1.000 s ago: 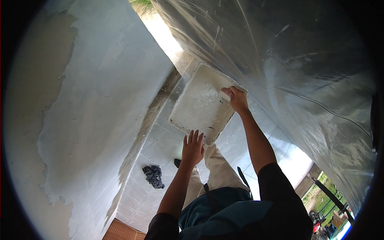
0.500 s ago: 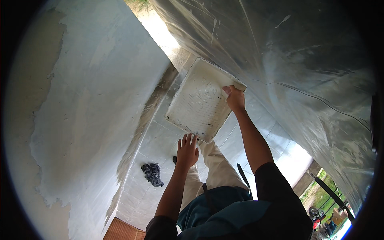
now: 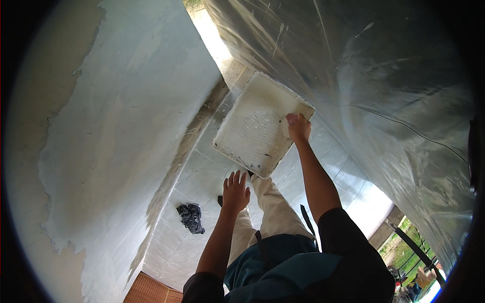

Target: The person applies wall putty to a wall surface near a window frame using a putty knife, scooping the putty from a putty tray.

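One crusted, ridged, rectangular tray (image 3: 257, 121) is probably plastic.

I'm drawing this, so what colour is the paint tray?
The paint tray is off-white, with a few dark specks; it shows best in the head view.

Left grip (image 3: 235, 194): fingers extended and loosely parted, thumb set apart, back turned upward.
Left forearm (image 3: 217, 242): bare, leaning slightly inward as it leads up to a nearly straight wrist (image 3: 230, 210).
Right grip (image 3: 299, 128): fingers curled closed, held farther out than the left.
Right forearm (image 3: 318, 177): bare, stretched forward and angled inward.
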The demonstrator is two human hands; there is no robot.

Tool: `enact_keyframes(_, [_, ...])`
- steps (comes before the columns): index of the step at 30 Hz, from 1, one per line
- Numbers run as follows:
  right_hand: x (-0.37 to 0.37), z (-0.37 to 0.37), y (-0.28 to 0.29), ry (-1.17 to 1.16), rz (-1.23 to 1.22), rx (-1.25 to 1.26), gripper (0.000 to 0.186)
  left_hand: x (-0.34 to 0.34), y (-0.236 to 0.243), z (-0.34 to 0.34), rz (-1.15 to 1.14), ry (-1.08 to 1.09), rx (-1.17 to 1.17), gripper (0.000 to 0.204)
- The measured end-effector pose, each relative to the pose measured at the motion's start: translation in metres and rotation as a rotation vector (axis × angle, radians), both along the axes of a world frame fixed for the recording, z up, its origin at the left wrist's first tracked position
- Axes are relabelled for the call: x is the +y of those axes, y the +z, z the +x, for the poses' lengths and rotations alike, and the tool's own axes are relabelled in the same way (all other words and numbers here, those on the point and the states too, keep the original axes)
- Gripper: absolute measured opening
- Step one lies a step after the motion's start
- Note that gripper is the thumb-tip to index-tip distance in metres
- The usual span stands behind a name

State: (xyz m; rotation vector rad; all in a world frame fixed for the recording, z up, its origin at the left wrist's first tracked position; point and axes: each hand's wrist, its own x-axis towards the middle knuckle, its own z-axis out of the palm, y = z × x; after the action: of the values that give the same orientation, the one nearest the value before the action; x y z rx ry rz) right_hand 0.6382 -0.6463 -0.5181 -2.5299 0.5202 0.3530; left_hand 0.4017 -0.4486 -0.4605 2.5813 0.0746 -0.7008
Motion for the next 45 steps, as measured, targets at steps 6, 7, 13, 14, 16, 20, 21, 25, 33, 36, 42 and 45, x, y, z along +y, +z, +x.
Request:
enact_keyframes(6, [0.008,-0.017,-0.014,0.007,0.243,0.113,0.028,0.005,0.003,-0.005,-0.004,0.028,0.007,0.057])
enact_keyframes(7, [0.011,-0.021,-0.015,0.01,0.251,0.112,0.028,0.008,0.003,-0.009,-0.001,0.036,0.009,0.057])
enact_keyframes(13, [0.017,-0.041,-0.02,0.209,0.402,0.074,0.025,0.025,0.005,-0.031,0.005,0.093,-0.014,0.055])
enact_keyframes(14, [0.02,-0.043,-0.02,0.133,0.632,0.145,0.025,0.029,0.006,-0.035,-0.003,0.107,-0.029,0.055])
enact_keyframes(16, [0.033,-0.046,-0.008,0.065,0.869,0.208,0.025,0.039,0.01,-0.041,0.014,0.128,-0.014,0.056])
enact_keyframes(20, [0.077,-0.061,0.038,0.056,1.184,0.297,0.027,0.065,0.026,-0.054,0.085,0.178,-0.057,0.059])
enact_keyframes(21, [0.085,-0.063,0.051,0.008,1.29,0.352,0.028,0.071,0.033,-0.054,0.118,0.187,-0.097,0.059])
enact_keyframes(25, [0.121,-0.076,0.095,0.095,1.384,0.347,0.027,0.097,0.064,-0.056,0.206,0.242,-0.209,0.061])
enact_keyframes(33, [0.196,-0.117,0.174,0.291,1.54,0.375,0.026,0.157,0.143,-0.078,0.418,0.35,-0.387,0.067])
enact_keyframes(36, [0.221,-0.133,0.192,0.448,1.543,0.396,0.021,0.173,0.165,-0.092,0.483,0.373,-0.484,0.068])
enact_keyframes(42, [0.269,-0.18,0.276,0.949,1.148,-0.187,0.019,0.207,0.189,-0.13,0.648,0.401,-0.604,0.072])
enact_keyframes(45, [0.288,-0.202,0.315,0.955,1.144,-0.299,0.019,0.218,0.204,-0.139,0.707,0.417,-0.662,0.071])
